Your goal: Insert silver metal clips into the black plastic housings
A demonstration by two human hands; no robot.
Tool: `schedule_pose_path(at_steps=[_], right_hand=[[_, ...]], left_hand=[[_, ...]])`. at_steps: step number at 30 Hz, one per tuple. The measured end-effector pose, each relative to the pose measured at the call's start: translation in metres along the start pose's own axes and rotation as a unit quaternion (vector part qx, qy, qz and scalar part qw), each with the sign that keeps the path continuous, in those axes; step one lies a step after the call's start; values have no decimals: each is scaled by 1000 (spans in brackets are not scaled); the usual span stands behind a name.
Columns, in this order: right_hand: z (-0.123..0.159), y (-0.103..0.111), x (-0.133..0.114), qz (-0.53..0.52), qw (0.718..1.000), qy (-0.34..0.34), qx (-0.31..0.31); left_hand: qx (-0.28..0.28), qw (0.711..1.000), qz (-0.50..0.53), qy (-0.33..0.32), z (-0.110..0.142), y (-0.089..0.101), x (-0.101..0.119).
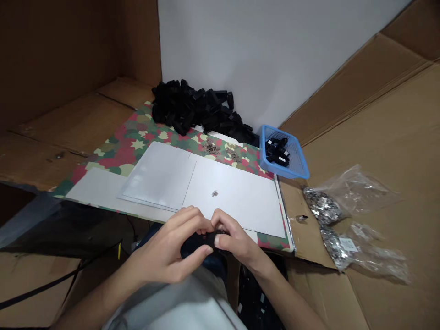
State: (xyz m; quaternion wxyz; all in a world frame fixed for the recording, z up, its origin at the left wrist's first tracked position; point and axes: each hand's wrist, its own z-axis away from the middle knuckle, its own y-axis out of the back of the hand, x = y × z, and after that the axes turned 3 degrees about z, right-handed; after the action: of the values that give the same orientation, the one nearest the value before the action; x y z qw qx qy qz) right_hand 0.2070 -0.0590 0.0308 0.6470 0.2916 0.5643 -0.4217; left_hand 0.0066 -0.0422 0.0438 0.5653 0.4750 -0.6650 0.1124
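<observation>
Between my hands, close to my body at the table's near edge, is a small black plastic part (209, 239). My right hand (237, 238) is closed on it, thumb on top and index finger curled at its far side. My left hand (180, 243) grips its left end with the fingertips, the thumb lying along the near side. Fingers cover much of the part, so its exact kind cannot be made out. Beyond the hands, a few tiny metal pieces (215, 193) lie on the white board (240, 192).
A large heap of black plastic parts (192, 107) lies at the back. Small heaps of tiny pieces (211, 147) rest on the camouflage-patterned cloth (137, 133). A blue basket (299, 158) with black parts stands right, near clear bags of metal pieces (325, 206). Cardboard walls flank the table.
</observation>
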Motion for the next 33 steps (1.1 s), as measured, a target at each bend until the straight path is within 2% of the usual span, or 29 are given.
schedule_pose_path(at_steps=[4, 5, 7, 10, 15, 19, 26, 30, 32, 33], right_hand=[[5, 9, 2, 33, 995, 20, -87], [7, 11, 1, 73, 994, 34, -80], [11, 11, 2, 184, 979, 84, -16], [13, 5, 5, 324, 927, 170, 84], [11, -7, 10, 437, 840, 274, 166], [9, -9, 9, 502, 786, 302, 197], [7, -10, 4, 585, 705, 323, 238], [7, -11, 7, 606, 683, 326, 248], [8, -12, 8, 608, 688, 314, 242], [9, -12, 8, 601, 700, 307, 236]], left_hand=[[6, 1000, 22, 17, 0, 1, -1], [8, 999, 30, 26, 0, 1, -1], [22, 998, 44, 46, -1, -1, -1], [57, 995, 50, 71, -2, -5, 1], [75, 990, 51, 109, 0, -5, 6], [76, 989, 18, 124, 3, -5, 9], [107, 988, -48, 104, 5, -14, 10], [123, 986, -57, 93, 5, -20, 9], [133, 985, -59, 91, 5, -21, 7], [137, 985, -57, 92, 4, -21, 7]])
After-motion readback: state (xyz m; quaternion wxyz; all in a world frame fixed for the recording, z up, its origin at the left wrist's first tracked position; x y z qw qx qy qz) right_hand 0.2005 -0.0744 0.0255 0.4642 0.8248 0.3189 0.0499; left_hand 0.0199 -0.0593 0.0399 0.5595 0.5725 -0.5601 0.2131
